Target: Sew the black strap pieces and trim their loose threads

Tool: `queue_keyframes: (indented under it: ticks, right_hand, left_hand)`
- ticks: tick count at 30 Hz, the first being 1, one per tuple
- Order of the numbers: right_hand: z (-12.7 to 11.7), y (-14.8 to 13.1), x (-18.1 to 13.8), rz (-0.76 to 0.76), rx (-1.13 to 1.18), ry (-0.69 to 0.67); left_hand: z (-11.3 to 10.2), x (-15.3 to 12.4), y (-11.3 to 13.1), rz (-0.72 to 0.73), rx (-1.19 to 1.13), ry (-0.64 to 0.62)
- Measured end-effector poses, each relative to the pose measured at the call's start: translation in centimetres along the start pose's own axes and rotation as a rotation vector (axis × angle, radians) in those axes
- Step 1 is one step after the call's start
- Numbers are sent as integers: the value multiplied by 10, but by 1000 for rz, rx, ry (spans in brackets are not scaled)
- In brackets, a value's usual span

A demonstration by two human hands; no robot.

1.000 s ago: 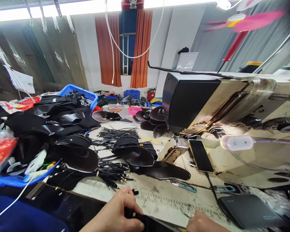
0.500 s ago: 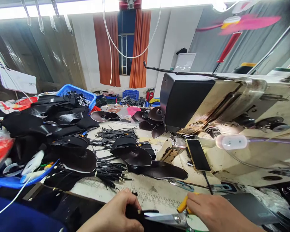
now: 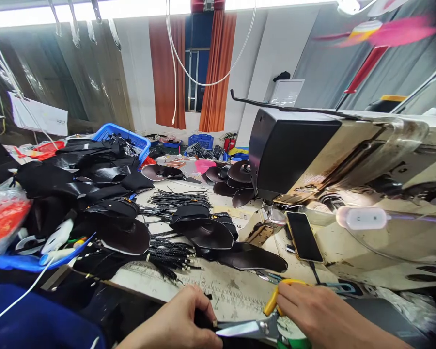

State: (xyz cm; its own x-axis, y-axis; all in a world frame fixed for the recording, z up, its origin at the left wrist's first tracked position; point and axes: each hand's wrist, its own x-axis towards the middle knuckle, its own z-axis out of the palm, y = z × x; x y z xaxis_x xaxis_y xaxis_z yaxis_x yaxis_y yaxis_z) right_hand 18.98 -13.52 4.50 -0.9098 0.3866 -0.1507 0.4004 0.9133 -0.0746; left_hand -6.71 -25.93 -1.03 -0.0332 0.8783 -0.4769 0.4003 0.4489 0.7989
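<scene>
At the bottom of the view my left hand (image 3: 189, 320) is closed on a piece of black material (image 3: 202, 317), which is mostly hidden by my fingers. My right hand (image 3: 308, 310) grips a pair of scissors (image 3: 249, 329) with one yellow and one green handle. The blades are parted and point left, their tips right beside my left thumb and the black material. Beyond my hands lie a bundle of black braided cords (image 3: 172, 257) with pale ends and several glossy black cap pieces (image 3: 207, 232).
A sewing machine (image 3: 294, 150) stands to the right, with a phone (image 3: 305, 237) lying near its base. On the left are a heap of black pieces (image 3: 76, 169), a blue basket (image 3: 141, 145) and a blue tray of small tools (image 3: 25, 263). A ruler scale (image 3: 218, 295) runs along the table's front.
The scissors' blades and handles have spread wider apart. My left hand stays on the black material. The whole scene has shifted slightly to the right in view.
</scene>
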Motion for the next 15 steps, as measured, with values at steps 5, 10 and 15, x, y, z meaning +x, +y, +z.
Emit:
queue_keyframes:
  ticks: [5,10,15]
  right_hand:
    - [-16,-2,12,20,115,-106]
    - [-26,-4,16,51,203,-154]
    - [1,2,13,43,385,-209]
  left_hand:
    - [-1,2,4,16,-4,-16]
    - [-2,2,9,-14,24,-4]
    - [0,3,6,-5,2,-9]
